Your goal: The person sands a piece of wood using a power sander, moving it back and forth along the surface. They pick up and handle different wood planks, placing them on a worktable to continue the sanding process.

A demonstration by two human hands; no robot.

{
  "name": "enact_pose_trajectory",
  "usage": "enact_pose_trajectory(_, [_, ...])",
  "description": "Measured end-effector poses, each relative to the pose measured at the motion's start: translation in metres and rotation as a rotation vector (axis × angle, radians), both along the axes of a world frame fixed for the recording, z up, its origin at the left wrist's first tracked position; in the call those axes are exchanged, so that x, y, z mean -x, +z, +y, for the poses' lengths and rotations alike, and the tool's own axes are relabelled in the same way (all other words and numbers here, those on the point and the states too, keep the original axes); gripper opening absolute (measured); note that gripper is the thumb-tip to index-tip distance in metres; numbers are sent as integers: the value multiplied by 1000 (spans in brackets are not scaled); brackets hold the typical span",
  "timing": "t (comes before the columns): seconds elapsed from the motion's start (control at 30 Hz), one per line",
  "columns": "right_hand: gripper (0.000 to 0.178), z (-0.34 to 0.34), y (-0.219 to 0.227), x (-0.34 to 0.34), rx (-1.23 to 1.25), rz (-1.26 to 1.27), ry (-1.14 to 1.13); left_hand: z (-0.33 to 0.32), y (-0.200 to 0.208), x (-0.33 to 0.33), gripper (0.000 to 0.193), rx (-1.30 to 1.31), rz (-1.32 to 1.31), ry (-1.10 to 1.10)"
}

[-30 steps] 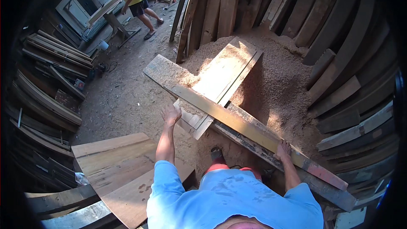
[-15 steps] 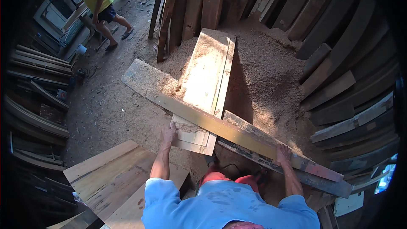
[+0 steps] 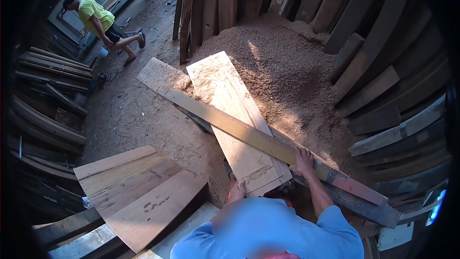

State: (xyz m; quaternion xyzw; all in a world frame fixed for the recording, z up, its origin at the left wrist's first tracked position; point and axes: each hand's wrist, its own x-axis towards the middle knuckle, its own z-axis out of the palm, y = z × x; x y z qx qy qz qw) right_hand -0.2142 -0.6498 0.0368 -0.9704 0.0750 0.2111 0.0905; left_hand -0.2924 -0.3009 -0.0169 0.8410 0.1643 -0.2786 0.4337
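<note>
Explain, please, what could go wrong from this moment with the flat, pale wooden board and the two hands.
The left hand holds the near end of the flat, pale wooden board, so the far end might swing. The right hand rests on the long yellow bar close to the board's corner, so that hand could perhaps get pinched. Loose tan sawdust lies on the board and might make the grip slip.

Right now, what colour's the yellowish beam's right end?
The yellowish beam's right end is pinkish red, in the head view.

Right fingers (image 3: 305, 154) across yellowish beam (image 3: 230, 124)
</note>
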Motion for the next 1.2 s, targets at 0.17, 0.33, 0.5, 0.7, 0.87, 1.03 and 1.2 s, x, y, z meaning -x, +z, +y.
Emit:
enact_pose_trajectory(0.17, [95,-33,35,40,81,-92,-59,0,-37,-83,60,149,-98,313])
enact_pose_trajectory(0.33, [38,-49,11,97,-405,158,-351,43,-55,-184,55,440,-161,503])
enact_pose_trajectory(0.5, [31,-15,-49,165,-742,355,-469,-23,-38,-183,44,573,-333,607])
enact_pose_trajectory(0.7, [40,21,-67,194,-1140,360,-1276,-65,-43,-103,47,269,-289,476])
enact_pose_trajectory(0.87, [39,-35,-74,247,-952,313,-1226,-72,-82,-18,46,599,-188,493])
enact_pose_trajectory(1.03, [38,-51,-84,260,-912,270,-1308,-54,-59,-68,43,755,-170,456])
enact_pose_trajectory(1.2, [43,-31,-74,255,-1188,154,-1451,-6,-57,-172,38,726,-159,536])
